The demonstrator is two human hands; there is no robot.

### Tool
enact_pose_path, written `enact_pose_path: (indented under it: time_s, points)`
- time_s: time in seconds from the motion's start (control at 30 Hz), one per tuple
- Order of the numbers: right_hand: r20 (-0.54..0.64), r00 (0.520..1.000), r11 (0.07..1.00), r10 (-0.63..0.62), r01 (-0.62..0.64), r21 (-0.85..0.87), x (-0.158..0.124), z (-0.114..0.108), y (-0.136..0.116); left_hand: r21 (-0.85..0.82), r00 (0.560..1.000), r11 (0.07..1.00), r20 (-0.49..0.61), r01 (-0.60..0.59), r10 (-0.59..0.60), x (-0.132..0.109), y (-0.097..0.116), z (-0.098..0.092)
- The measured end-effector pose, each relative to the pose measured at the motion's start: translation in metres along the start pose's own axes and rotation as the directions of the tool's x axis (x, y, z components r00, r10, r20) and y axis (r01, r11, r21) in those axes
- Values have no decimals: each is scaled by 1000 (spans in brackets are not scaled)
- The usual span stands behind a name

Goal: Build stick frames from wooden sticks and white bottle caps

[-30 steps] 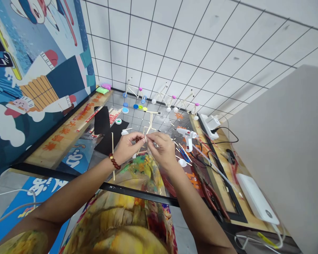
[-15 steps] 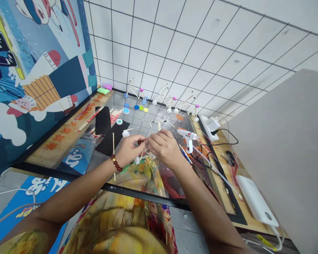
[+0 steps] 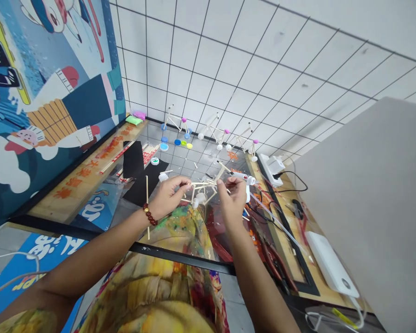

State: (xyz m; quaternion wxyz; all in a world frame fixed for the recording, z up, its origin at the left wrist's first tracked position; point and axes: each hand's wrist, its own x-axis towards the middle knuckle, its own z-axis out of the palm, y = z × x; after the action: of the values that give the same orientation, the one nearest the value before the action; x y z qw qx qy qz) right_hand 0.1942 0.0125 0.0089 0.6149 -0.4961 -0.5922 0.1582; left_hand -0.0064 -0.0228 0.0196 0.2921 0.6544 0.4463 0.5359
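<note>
A bead bracelet (image 3: 149, 214) sits on the left wrist. Both hands are raised just above the glass counter (image 3: 189, 159), with a stick frame (image 3: 204, 187) held between them. The left hand (image 3: 167, 195) has its fingers (image 3: 180, 181) pinched together on the frame's left end. The right hand (image 3: 233, 200) has its fingers (image 3: 225, 185) clamped on the right end, palm turned toward the left hand. The frame is a cluster of thin pale sticks that lies roughly level in the air, with a white cap (image 3: 199, 199) hanging under its middle.

A single stick (image 3: 147, 203) lies on the counter just beside the left hand. A white glue gun (image 3: 247, 178) shows just behind the right hand. A black sheet (image 3: 134, 161) lies farther left, and a white power strip (image 3: 273, 164) farther right. Coloured caps (image 3: 180, 142) lie beyond these. Three finished stick models (image 3: 219, 133) stand in a row against the tiled wall (image 3: 249, 69).
</note>
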Motion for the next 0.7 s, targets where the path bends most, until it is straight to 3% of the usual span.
enact_pose_path:
  time_s: [0.1, 0.17, 0.23, 0.37, 0.5, 0.7]
  points:
    - [200, 965, 969, 170, -200, 142, 4, 3, 13, -60, 999, 998, 20, 37, -35, 2, -2, 0]
    - [389, 895, 944, 220, -295, 145, 7, 3, 12, -92, 999, 994, 15, 53, -52, 3, -4, 0]
    - [501, 826, 929, 257, -354, 108, 8, 1, 8, -112, 998, 991, 1, 66, -67, 4, -8, 0]
    - [547, 789, 900, 281, -414, 135, 5, -5, 0, -197, 992, 973, -5, 123, -126, 6, -17, 2]
    - [644, 742, 915, 188, -371, 160, 4, -10, 1, -208, 984, 966, -51, 154, -168, 6, -22, 3]
    - [610, 770, 916, 187, -362, 176, 3, -15, 4, -88, 994, 996, -105, 31, -40, 9, -19, 5]
